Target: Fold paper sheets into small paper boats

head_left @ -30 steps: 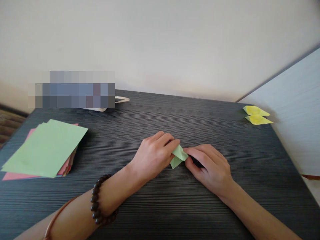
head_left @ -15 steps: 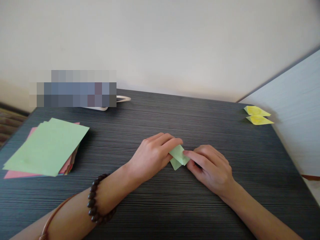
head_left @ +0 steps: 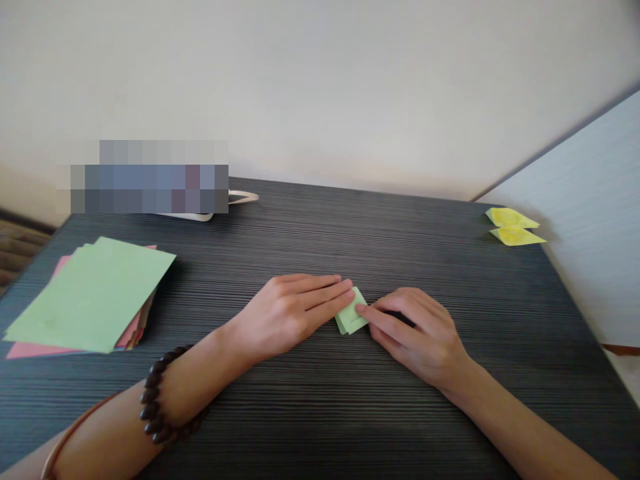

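A small folded piece of green paper lies on the dark table between my hands. My left hand rests over its left side, fingers stretched out straight and flat, the tips on the paper. From the right, my right hand pinches the paper's right edge, index finger on top and thumb below. Several layers show along the paper's lower edge. The part beneath my left fingers is hidden.
On the left lies a stack of coloured paper, green sheets over pink ones. Two folded yellow paper pieces sit at the far right corner. A blurred-out object stands at the back left, near the wall.
My left fingers have gone from curled around the paper to stretched flat over it. The green paper now looks like a flatter, smaller square. My right hand has barely moved.
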A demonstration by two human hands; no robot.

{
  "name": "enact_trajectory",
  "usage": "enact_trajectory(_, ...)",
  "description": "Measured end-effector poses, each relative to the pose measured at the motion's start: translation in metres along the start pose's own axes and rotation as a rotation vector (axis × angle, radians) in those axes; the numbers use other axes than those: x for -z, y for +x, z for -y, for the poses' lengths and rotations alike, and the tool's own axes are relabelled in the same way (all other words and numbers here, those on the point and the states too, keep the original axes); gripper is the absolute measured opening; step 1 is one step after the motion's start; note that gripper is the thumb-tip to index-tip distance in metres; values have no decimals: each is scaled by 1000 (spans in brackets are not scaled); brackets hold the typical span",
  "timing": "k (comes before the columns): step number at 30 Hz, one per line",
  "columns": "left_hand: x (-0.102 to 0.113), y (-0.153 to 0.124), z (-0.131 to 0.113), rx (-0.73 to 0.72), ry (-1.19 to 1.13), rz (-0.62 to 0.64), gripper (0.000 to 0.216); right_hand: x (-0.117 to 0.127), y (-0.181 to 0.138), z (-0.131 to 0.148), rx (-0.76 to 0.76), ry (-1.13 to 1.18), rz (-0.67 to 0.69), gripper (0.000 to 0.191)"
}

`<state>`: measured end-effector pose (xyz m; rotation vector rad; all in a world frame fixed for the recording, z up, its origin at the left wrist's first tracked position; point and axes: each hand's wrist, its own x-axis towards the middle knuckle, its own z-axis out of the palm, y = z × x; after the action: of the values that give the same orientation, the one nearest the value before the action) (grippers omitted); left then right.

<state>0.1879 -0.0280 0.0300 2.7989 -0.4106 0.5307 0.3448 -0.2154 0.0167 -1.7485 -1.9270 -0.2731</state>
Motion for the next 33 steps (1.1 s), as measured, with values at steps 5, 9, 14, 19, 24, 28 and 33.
enact_trajectory(5,2,-3,3,-19,2,60,34,2,2,0,39,-44,12,26)
enact_trajectory(9,1,-3,4,-14,-29,71,37,3,2,-1,45,-38,39,30)
enact_trajectory(14,-1,-1,4,73,-154,19,32,3,1,-2,45,-28,50,33)
enact_trajectory(19,-5,0,6,188,-326,-29,27,4,2,-1,36,-45,80,33)
enact_trajectory(24,-8,4,3,232,-359,-84,23,3,1,0,5,-7,74,37)
enact_trajectory(28,-8,7,0,293,-366,-85,26,3,2,2,-40,32,47,36)
enact_trajectory(33,-9,8,-2,349,-353,-53,33,4,5,2,-165,89,-7,35)
